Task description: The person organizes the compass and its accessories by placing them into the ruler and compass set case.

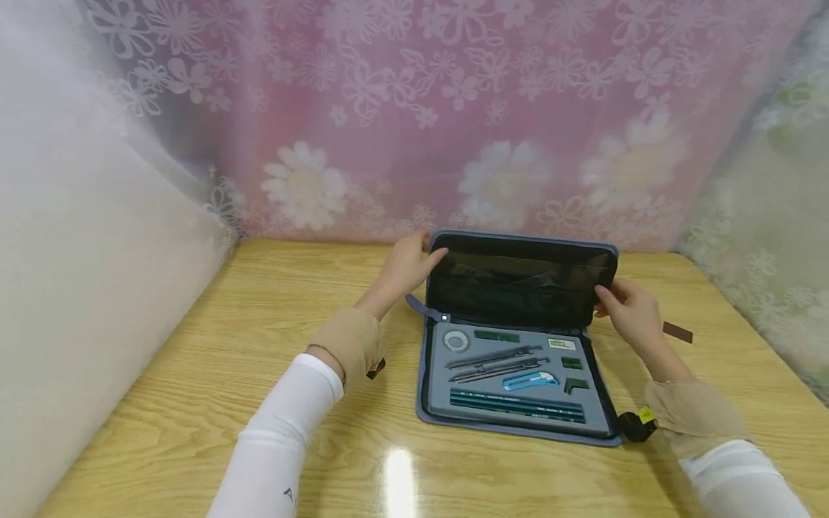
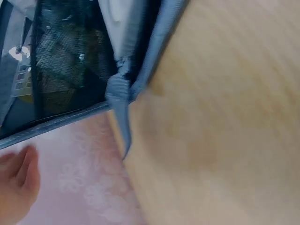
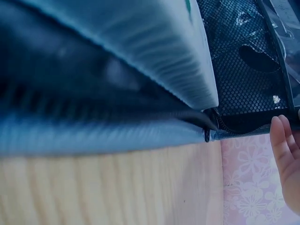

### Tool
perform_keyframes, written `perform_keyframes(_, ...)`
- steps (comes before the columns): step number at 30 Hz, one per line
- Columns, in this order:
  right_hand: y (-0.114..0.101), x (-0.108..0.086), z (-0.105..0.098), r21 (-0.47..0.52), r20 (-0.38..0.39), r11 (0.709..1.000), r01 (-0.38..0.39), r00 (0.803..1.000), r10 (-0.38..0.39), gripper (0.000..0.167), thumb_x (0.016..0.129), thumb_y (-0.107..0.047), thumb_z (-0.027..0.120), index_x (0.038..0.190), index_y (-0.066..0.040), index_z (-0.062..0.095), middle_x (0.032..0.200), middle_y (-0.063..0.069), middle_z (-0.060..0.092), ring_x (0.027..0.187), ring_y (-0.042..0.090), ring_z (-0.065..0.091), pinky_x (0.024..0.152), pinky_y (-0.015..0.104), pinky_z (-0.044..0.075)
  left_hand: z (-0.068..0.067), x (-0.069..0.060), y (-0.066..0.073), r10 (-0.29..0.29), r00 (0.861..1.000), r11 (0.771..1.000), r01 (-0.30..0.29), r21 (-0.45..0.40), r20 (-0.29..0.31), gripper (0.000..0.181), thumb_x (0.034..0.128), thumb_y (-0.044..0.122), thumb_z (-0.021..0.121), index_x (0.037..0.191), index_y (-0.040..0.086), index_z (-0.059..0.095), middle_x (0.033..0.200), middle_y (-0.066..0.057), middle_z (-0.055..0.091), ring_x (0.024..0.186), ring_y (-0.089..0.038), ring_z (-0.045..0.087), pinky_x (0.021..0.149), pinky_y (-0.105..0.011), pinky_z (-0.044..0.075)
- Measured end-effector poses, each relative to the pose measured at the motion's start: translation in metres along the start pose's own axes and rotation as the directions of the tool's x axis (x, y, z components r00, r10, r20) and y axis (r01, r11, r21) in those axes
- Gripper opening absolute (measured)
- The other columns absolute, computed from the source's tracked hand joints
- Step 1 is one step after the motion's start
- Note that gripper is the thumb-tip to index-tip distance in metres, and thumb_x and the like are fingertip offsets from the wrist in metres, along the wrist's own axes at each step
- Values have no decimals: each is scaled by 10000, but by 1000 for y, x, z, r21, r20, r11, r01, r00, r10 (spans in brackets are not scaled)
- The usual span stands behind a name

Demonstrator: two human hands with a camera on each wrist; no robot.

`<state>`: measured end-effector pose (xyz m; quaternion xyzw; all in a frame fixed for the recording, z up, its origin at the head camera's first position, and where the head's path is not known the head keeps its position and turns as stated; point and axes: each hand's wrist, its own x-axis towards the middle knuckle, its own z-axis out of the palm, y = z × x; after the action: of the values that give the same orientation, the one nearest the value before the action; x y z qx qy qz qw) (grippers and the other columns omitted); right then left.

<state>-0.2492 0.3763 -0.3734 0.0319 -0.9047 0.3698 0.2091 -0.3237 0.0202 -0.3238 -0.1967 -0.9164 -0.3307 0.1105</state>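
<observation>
A blue zippered stationery case (image 1: 518, 432) lies unfolded on the table, its black lid (image 1: 518, 295) standing up at the back. My right hand (image 1: 631, 313) pinches the lid's right edge, thumb on the inner face and fingers behind. By the lid's upper left corner is my left hand (image 1: 411, 262), thumb stretched out; in the left wrist view a narrow gap shows between its fingertips and the lid's edge. The grey tray (image 1: 440, 367) holds green pencils (image 1: 518, 404), two dark pens (image 1: 499, 363), a blue utility knife (image 1: 529, 381), a white ring (image 1: 456, 341) and an eraser (image 1: 560, 344).
A blue strap (image 1: 417, 305) sticks out at the case's left side. A brown strip (image 1: 677, 332) lies on the wooden table (image 1: 259, 403) beyond the right hand. Flowered pink cloth (image 1: 414, 144) hangs behind the table, with pale sheets at both sides.
</observation>
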Motion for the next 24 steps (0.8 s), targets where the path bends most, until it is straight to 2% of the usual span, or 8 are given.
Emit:
perform_keyframes(1, 0, 0, 1, -4, 1, 1000, -17, 1000, 17, 328, 968, -248, 492, 1014, 59, 598, 742, 156, 622, 557, -24, 564, 532, 152, 469, 2, -2, -3, -13, 999, 1000, 13, -4, 45, 406, 957, 358, 495, 1170, 14, 535, 960, -108, 603, 812, -226, 574, 704, -341, 467)
perform_keyframes(3, 0, 0, 2, -8, 0, 999, -46, 999, 46, 349, 971, -271, 481, 1025, 52, 598, 754, 159, 625, 565, -18, 568, 540, 139, 459, 7, -6, -8, -17, 996, 1000, 19, -14, 91, 324, 980, 311, 459, 1084, 25, 570, 871, -89, 600, 728, -207, 556, 645, -316, 451)
perform_keyframes(7, -2, 4, 8, 12, -5, 998, -62, 998, 62, 339, 974, -262, 475, 1010, 53, 594, 752, 150, 615, 574, 11, 572, 545, 153, 469, 8, -11, -13, 7, 999, 998, -5, -58, 36, 242, 984, 218, 462, 974, 23, 605, 759, -70, 567, 658, -194, 507, 611, -302, 416)
perform_keyframes(10, -3, 9, 14, 48, -6, 998, -40, 999, 41, 310, 973, -222, 481, 1011, 66, 590, 756, 167, 606, 576, 16, 570, 554, 184, 490, 6, -13, -15, -4, 1000, 999, 4, -55, -4, 224, 976, 203, 481, 960, 27, 619, 773, -66, 585, 668, -199, 513, 626, -315, 425)
perform_keyframes(12, -3, 11, 16, 71, 2, 997, -26, 1000, 26, 309, 972, -207, 483, 1041, 76, 585, 781, 191, 605, 587, 19, 571, 565, 205, 505, 5, -14, -16, -12, 1000, 999, 11, -46, -16, 219, 973, 198, 487, 962, 26, 622, 795, -74, 602, 673, -204, 520, 629, -321, 431)
perform_keyframes(15, 0, 9, 11, 77, 56, 997, -25, 998, 20, 358, 980, -226, 464, 1146, 78, 554, 878, 235, 603, 667, 106, 597, 590, 236, 520, 6, -14, -14, 3, 1000, 999, -3, -35, -12, 220, 971, 194, 491, 970, 18, 623, 811, -82, 612, 673, -207, 525, 625, -320, 434)
perform_keyframes(19, 11, 6, -8, -30, 135, 999, -32, 990, 35, 472, 990, -296, 421, 1279, 73, 480, 1090, 283, 568, 868, 312, 577, 654, 338, 524, 7, -14, -13, 33, 999, 999, -33, -18, -4, 226, 971, 193, 490, 973, 11, 625, 802, -88, 612, 665, -206, 521, 617, -316, 431)
perform_keyframes(24, 46, 4, -41, -242, 130, 970, -20, 990, 53, 457, 986, -232, 422, 1265, 129, 443, 1142, 346, 499, 973, 473, 486, 719, 540, 426, 7, -14, -12, 14, 1000, 1000, -14, -21, -28, 218, 969, 172, 495, 1014, 8, 631, 847, -94, 633, 687, -205, 535, 642, -321, 446)
